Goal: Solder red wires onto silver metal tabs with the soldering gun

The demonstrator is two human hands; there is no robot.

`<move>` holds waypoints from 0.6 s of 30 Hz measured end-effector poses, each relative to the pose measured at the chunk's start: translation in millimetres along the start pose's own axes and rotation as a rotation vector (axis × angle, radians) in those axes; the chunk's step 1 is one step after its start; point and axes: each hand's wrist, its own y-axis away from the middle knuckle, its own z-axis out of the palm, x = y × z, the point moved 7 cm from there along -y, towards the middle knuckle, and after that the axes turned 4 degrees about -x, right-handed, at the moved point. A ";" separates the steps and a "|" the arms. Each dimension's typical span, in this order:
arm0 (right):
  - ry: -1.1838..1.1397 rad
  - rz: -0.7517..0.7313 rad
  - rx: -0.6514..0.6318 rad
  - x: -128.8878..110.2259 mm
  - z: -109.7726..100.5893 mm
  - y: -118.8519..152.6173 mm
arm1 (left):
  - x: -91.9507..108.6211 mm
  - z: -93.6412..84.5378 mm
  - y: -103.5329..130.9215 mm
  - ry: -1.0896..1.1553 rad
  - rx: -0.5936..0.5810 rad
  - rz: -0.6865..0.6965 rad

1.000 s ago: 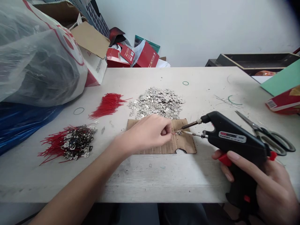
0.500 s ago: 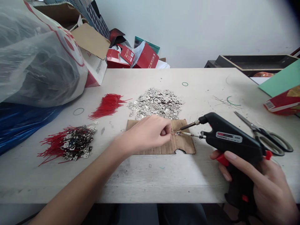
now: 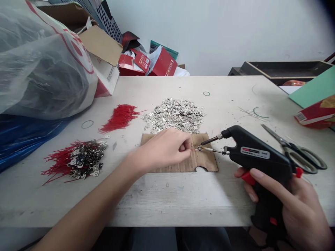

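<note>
My right hand (image 3: 293, 202) is wrapped round the grip of a black soldering gun (image 3: 261, 157), with fingers around its red trigger. The gun's tip meets a small metal tab (image 3: 199, 149) lying on a piece of cardboard (image 3: 206, 162). Just left of the tab, my left hand (image 3: 170, 148) is closed in a pinch on a thin red wire (image 3: 193, 149), whose end reaches the tab. Most of that wire is hidden by the fingers. Behind the cardboard lies a heap of loose metal tabs (image 3: 178, 115).
A bundle of red wires (image 3: 120, 118) lies at left, with a pile of wired tabs (image 3: 83, 160) nearer me. Scissors (image 3: 295, 150) rest beside the gun. A large plastic bag (image 3: 44, 66) and an open carton (image 3: 102, 45) crowd the left; a red box (image 3: 319, 113) stands right.
</note>
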 end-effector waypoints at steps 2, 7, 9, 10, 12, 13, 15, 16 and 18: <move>-0.003 0.005 0.000 0.3 0.2 0.2 | -0.2 -0.7 0.2 -0.005 0.006 0.003; -0.004 -0.007 0.006 -0.7 -1.1 -0.2 | -1.1 -0.6 0.9 -0.006 -0.006 0.026; -0.007 -0.012 0.004 -0.9 -1.5 -0.5 | -1.3 -0.4 0.9 0.002 -0.014 0.034; -0.005 -0.011 0.001 -0.6 -1.5 -0.7 | -1.5 -0.6 1.0 0.007 -0.015 0.033; 0.001 -0.006 -0.003 0.3 -1.4 -1.1 | -1.9 -0.5 0.9 0.013 -0.020 0.029; 0.003 -0.003 -0.005 0.9 -1.3 -1.2 | -2.0 -0.6 0.9 0.016 -0.020 0.028; 0.002 0.006 -0.007 2.3 -1.1 -1.2 | -2.0 -0.3 0.7 0.020 -0.023 0.033; -0.003 0.009 -0.003 2.7 -1.4 -0.9 | -1.9 0.0 0.6 0.022 -0.025 0.038; -0.013 0.019 -0.001 3.6 -1.9 -0.2 | -1.9 0.4 0.6 0.025 -0.030 0.043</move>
